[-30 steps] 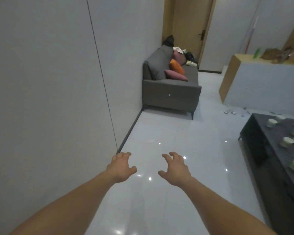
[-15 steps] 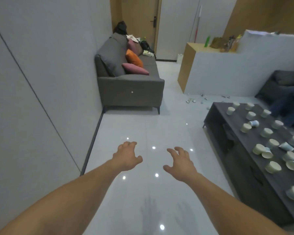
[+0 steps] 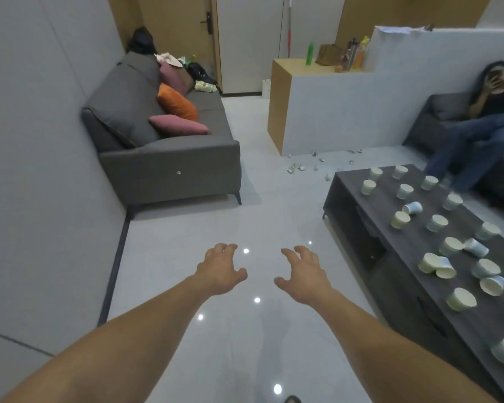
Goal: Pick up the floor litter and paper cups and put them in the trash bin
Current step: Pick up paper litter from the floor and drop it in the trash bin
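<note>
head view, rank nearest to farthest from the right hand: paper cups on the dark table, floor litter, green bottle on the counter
1. paper cups, on the dark table beside the right hand
2. floor litter, ahead by the partition
3. green bottle, far back on the counter

Both forearms (image 3: 122, 338) are bare along all their visible length, from the lower edge of the view up to the left hand (image 3: 220, 269) and the right hand (image 3: 304, 276). At the bottom edge shows a small dark rounded tip (image 3: 292, 399), perhaps a shoe, too cropped to tell.
</note>
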`<action>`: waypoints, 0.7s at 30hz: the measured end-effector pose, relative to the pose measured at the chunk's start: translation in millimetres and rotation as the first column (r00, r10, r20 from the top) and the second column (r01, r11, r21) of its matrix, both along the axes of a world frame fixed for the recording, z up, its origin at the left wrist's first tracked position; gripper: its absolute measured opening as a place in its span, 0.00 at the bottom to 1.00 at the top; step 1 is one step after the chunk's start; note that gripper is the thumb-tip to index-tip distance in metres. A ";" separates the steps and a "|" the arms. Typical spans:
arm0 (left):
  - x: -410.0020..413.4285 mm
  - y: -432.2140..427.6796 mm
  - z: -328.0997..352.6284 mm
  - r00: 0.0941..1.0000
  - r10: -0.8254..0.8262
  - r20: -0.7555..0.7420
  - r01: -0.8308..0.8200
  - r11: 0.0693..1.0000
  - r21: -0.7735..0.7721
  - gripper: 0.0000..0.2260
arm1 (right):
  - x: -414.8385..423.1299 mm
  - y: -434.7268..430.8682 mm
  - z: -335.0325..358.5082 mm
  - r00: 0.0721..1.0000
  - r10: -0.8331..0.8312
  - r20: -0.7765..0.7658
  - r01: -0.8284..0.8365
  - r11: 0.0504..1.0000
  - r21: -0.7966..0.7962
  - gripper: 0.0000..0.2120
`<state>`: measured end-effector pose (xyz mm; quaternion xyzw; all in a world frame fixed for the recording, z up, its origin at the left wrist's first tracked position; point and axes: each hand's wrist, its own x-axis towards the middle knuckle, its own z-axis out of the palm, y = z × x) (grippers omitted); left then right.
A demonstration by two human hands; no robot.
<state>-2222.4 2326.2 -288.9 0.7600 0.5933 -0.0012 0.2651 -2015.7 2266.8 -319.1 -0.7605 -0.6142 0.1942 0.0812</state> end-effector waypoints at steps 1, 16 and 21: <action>12.1 14.7 1.1 1.000 0.006 -0.006 -0.006 1.000 -0.003 0.32 | 12.4 15.5 2.2 1.000 0.007 0.001 -0.007 1.000 0.003 0.36; 140.1 290.2 -13.4 0.998 -0.064 -0.003 0.064 0.997 -0.037 0.32 | 130.2 278.8 -1.4 0.999 -0.033 0.025 0.033 0.999 -0.019 0.35; 165.5 406.7 -5.4 0.993 -0.118 0.003 0.118 0.993 -0.022 0.33 | 155.7 376.2 8.1 0.993 -0.102 0.052 0.103 0.994 -0.029 0.35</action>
